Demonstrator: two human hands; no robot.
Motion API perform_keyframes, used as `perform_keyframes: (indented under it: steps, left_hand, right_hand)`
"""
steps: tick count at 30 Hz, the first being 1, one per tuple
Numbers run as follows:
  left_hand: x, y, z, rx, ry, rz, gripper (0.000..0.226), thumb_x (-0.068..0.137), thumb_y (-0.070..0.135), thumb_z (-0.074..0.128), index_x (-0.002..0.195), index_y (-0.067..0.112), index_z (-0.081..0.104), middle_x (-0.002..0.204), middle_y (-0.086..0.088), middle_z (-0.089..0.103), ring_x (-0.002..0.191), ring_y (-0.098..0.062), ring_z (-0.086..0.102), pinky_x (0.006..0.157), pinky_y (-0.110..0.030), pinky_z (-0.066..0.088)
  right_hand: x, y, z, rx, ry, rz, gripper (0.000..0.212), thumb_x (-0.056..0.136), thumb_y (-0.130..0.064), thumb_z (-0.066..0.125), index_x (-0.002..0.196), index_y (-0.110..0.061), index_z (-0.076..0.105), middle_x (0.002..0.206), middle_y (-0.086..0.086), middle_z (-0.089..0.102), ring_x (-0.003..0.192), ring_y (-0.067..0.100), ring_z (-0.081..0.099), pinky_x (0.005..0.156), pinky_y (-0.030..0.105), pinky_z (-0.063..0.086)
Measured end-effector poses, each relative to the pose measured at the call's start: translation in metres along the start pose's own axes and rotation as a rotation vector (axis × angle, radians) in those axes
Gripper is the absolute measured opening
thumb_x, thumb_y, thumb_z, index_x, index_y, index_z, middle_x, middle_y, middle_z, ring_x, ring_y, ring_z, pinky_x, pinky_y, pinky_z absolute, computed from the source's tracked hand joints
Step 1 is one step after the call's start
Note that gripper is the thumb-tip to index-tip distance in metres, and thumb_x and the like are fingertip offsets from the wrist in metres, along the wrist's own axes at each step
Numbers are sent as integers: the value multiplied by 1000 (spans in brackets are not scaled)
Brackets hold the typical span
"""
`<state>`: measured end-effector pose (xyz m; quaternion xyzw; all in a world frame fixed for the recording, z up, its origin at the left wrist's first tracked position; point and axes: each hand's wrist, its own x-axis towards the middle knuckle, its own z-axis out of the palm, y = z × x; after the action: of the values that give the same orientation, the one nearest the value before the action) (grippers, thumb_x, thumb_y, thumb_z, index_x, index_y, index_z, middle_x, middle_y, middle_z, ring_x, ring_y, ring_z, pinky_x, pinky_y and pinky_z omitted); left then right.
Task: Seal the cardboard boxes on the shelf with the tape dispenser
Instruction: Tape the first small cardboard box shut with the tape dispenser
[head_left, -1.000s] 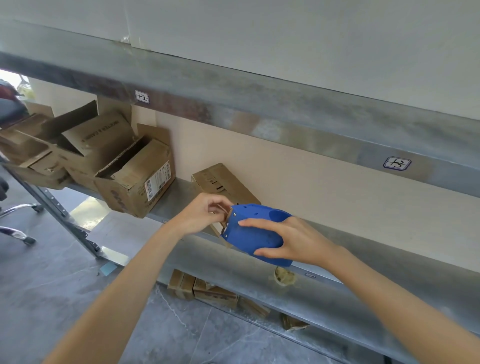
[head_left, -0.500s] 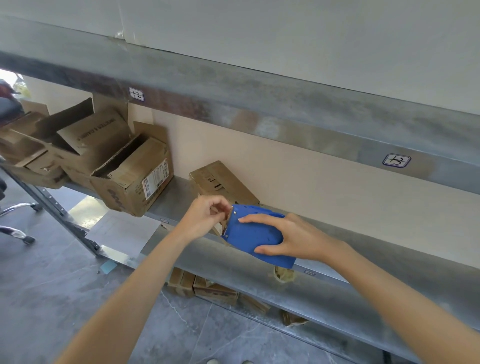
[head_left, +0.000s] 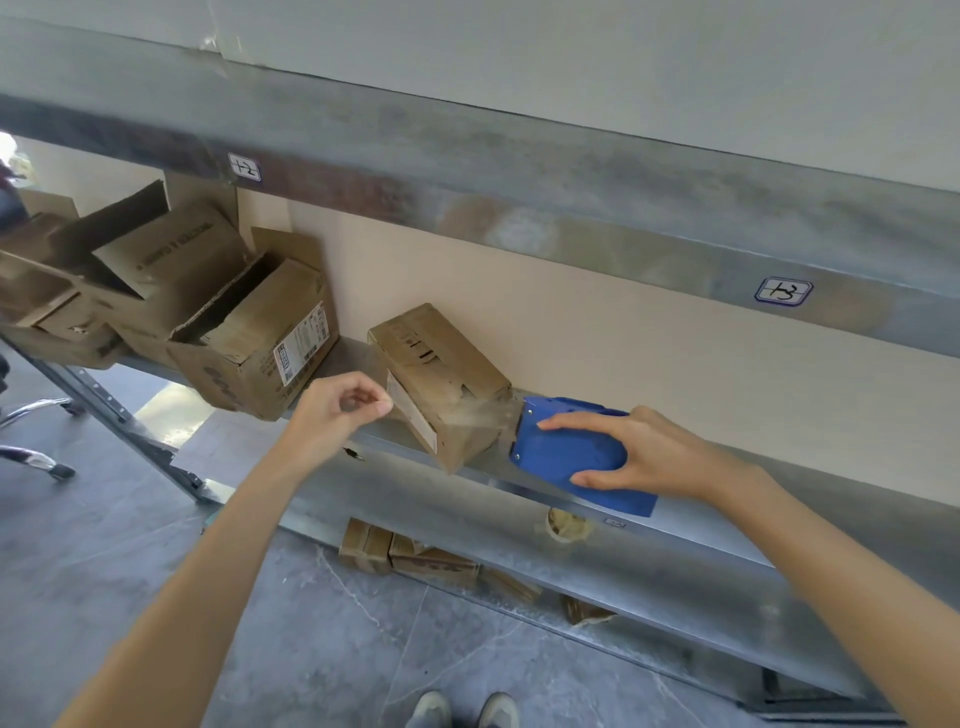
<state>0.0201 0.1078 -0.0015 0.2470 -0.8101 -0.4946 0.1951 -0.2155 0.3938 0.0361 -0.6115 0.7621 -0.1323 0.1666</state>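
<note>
Chrome chair base (head_left: 28, 457) (castered, far left) on grey marbled floor (head_left: 130, 545); beige wall (head_left: 623, 353) at back.

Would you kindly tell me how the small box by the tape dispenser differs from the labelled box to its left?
The small box is closed; the labelled box has its top flaps open. The labelled box is clearly bigger than the small box. Both are brown cardboard on the same shelf.

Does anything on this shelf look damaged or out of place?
Yes. The open labelled box at the left sits tilted and overhangs the shelf edge. The small box has a torn top.
</note>
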Motion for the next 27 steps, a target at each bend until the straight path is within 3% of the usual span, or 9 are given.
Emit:
perform_keyframes:
  steps: [4,10,14,16,19,22,27]
  left_hand:
    - [-5,-6,16,-20,-12,-21,5,89,8,71,86,12,70,84,10,71,85,-8,64,86,-23,48]
    - [-8,-11,43,-34,76,21,6,89,12,73,87,17,71,85,4,72,83,-7,64,80,-19,47]
    - [-13,-14,57,-88,94,22,43,91,8,69,127,28,57,78,4,67,84,-5,63,86,-9,45]
    - [-15,-15,63,-86,86,55,46,93,7,65,134,24,54,77,11,64,84,-2,62,87,-8,45]
    - [-12,-21,71,-64,87,83,40,96,8,62,135,17,58,79,10,63,85,-2,62,90,-19,51]
    - [-9,-29,75,-40,91,112,37,97,12,60,132,26,58,86,-4,62,87,-12,61,89,-30,53]
    - [-2,-39,84,2,132,153,33,99,13,58,130,21,64,89,-3,57,86,-17,57,81,-36,51]
  right_hand:
    - [-2,6,0,-55,29,24,57,88,-52,65,136,-65,37,53,-13,46,54,11,45,52,21,34]
    - [-8,17,3,-75,2,61,58,89,-53,63,136,-67,33,53,-11,46,55,10,45,52,21,33]
    - [-9,18,4,-95,4,80,56,89,-52,63,137,-65,35,54,-15,47,57,9,45,52,21,30]
    - [-10,18,5,-107,1,83,56,90,-51,63,137,-64,36,54,-16,47,56,9,44,52,21,31]
    - [-13,22,6,-110,8,95,56,89,-51,64,134,-67,35,53,-14,46,57,9,44,52,22,31]
    - [-14,24,8,-103,7,107,57,89,-51,64,133,-69,34,51,-11,44,55,11,42,51,23,32]
    - [-13,28,9,-104,27,121,58,88,-53,63,133,-71,32,52,-10,44,54,15,39,53,23,33]
